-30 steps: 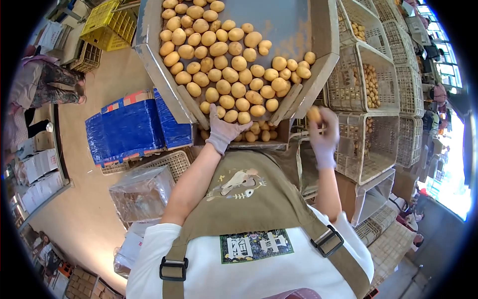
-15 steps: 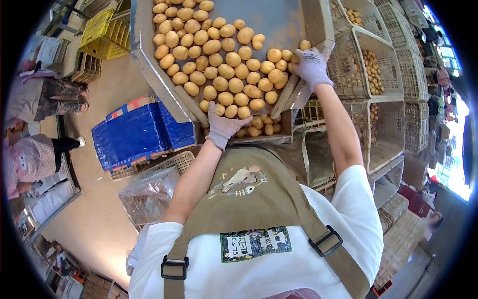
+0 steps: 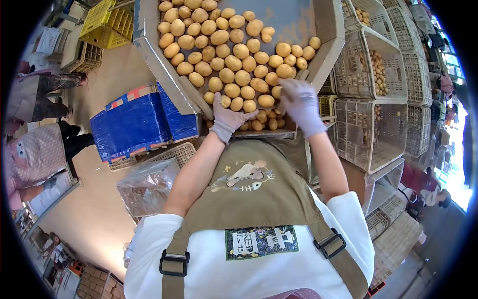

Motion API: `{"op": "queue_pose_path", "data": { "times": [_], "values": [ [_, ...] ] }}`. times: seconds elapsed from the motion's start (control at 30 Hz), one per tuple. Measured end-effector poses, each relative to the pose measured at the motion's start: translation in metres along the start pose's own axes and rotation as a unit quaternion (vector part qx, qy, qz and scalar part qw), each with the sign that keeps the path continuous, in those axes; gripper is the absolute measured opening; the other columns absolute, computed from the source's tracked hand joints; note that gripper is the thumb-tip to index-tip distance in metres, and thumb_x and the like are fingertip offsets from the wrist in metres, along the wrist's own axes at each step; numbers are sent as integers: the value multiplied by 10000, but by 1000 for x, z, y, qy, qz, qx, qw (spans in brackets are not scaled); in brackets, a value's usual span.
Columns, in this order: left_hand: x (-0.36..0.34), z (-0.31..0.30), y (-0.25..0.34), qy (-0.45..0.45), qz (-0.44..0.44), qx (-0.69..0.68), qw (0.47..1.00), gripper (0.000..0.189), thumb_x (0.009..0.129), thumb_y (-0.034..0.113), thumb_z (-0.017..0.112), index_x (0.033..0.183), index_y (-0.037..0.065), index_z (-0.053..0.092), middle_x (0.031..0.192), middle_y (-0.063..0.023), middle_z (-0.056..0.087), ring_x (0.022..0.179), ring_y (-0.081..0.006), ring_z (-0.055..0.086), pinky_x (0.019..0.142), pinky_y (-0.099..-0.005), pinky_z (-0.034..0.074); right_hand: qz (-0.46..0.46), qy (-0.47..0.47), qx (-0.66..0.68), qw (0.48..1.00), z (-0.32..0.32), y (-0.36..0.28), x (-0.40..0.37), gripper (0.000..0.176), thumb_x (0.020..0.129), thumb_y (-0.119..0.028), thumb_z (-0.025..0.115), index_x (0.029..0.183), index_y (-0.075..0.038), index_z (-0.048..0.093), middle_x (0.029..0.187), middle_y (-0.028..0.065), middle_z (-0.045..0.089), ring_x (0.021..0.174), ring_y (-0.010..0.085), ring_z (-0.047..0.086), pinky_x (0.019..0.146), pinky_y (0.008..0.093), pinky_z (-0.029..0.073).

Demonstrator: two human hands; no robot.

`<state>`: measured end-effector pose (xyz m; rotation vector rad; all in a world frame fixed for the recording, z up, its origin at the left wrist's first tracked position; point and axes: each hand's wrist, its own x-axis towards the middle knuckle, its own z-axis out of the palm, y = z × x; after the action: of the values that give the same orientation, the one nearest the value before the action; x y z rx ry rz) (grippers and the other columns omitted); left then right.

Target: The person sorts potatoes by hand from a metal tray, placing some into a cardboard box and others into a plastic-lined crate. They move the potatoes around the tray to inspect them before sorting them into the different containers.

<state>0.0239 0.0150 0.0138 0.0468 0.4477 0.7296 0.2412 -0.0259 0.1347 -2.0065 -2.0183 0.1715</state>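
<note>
- Golden-yellow potatoes (image 3: 234,65) lay heaped across the grey table (image 3: 294,20), funnelling down toward you between its slanted walls.
- Your left hand (image 3: 228,118), in a pale glove, lay at the narrow mouth of the funnel. Its grip was apart, with the fingers spread flat over the lowest potatoes and touching them.
- Your right hand (image 3: 300,105), gloved too, sat at the right wall of the funnel, fingers bent down onto the potatoes at that edge. From this angle I could not tell whether its grip was clamped on one or merely resting there.
- More small potatoes sat in the trough just below the mouth, between your two hands.
- Off to your right stood stacked lattice baskets (image 3: 371,65), and the upper ones held potatoes.
- To your left, a blue wrapped bundle (image 3: 134,124) sat just beside the table, with a yellow crate (image 3: 107,22) farther back.
- A box wrapped in clear plastic (image 3: 147,187) sat near your left elbow.
- Another person (image 3: 35,149) in a pink top was at the far left, well apart from the table.
</note>
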Motion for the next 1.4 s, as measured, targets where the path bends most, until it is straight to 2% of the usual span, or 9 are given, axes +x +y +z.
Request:
{"op": "queue_pose_path", "data": {
  "times": [0.07, 0.23, 0.53, 0.63, 0.7, 0.83, 0.93, 1.2, 1.4],
  "values": [
    [-1, -8, 1, 11, 2, 44, 999, 851, 862, 632, 623, 1469, 107, 339, 1536, -79, 414, 1393, -285, 370, 1135, -521, 345, 43, -128, -21, 991, 35, -16, 5, 332, 853, -141, 610, 1181, -90, 633, 1044, 124, 685, 961, 324, 655, 874, 449, 498],
    [-4, -5, 5, 39, -62, -140, 987, 822, 894, 650, 514, 1505, 140, 308, 1574, -98, 338, 1426, -337, 313, 1137, -606, 276, 2, -84, -34, 996, 59, -8, 4, 290, 882, -188, 608, 1165, -126, 606, 995, 104, 670, 884, 301, 673, 802, 462, 508],
    [1, -2, 4, 73, -108, -198, 972, 771, 956, 658, 323, 1561, 187, 245, 1632, -133, 213, 1477, -430, 214, 1126, -756, 179, 119, -236, -95, 960, 79, -39, 32, 612, 856, -142, 646, 1437, -156, 455, 1178, 131, 607, 1018, 284, 669, 841, 448, 534],
    [2, -3, 5, 44, -101, -203, 973, 756, 958, 656, 320, 1552, 191, 257, 1623, -122, 236, 1478, -417, 220, 1114, -758, 212, 188, -27, 362, 913, 64, -26, 1, 525, 864, -142, 606, 1383, -132, 523, 1213, 196, 617, 1074, 298, 643, 950, 404, 498],
    [-1, 0, 5, 52, -90, -189, 977, 755, 955, 664, 319, 1546, 198, 263, 1617, -117, 246, 1478, -412, 222, 1099, -768, 229, 179, 43, 430, 884, 41, -18, -2, 519, 832, -168, 623, 1347, -134, 560, 1256, 199, 600, 1114, 288, 617, 983, 361, 478],
    [-3, 13, -4, 65, -76, -156, 983, 806, 933, 718, 319, 1548, 201, 252, 1610, -116, 253, 1477, -417, 222, 1097, -769, 232, 128, 47, -37, 990, -7, -2, 28, 416, 783, -165, 657, 1196, -135, 622, 1052, 152, 632, 881, 352, 658, 836, 430, 517],
    [1, 19, -6, 119, -101, -220, 963, 851, 918, 760, 300, 1557, 203, 234, 1617, -126, 237, 1477, -429, 225, 1101, -765, 232, 46, -171, -266, 948, 10, 22, 60, 254, 837, -182, 652, 1088, -150, 620, 982, 123, 689, 880, 315, 688, 747, 422, 515],
    [2, 6, -7, 25, -54, -198, 978, 836, 932, 742, 303, 1565, 205, 205, 1627, -129, 216, 1479, -424, 230, 1077, -761, 271, -49, -298, -193, 934, 25, 38, 52, 282, 965, -84, 475, 1242, -136, 482, 1108, 195, 645, 1026, 387, 671, 911, 560, 467],
    [6, 20, -15, 126, -61, -205, 969, 960, 860, 827, 358, 1581, 225, 160, 1639, -141, 159, 1481, -461, 188, 1113, -742, 221, 36, -355, -79, 931, 18, 22, 64, 579, 822, -205, 696, 1342, -105, 463, 1124, 221, 628, 1045, 399, 641, 911, 480, 484]
  ]
}}
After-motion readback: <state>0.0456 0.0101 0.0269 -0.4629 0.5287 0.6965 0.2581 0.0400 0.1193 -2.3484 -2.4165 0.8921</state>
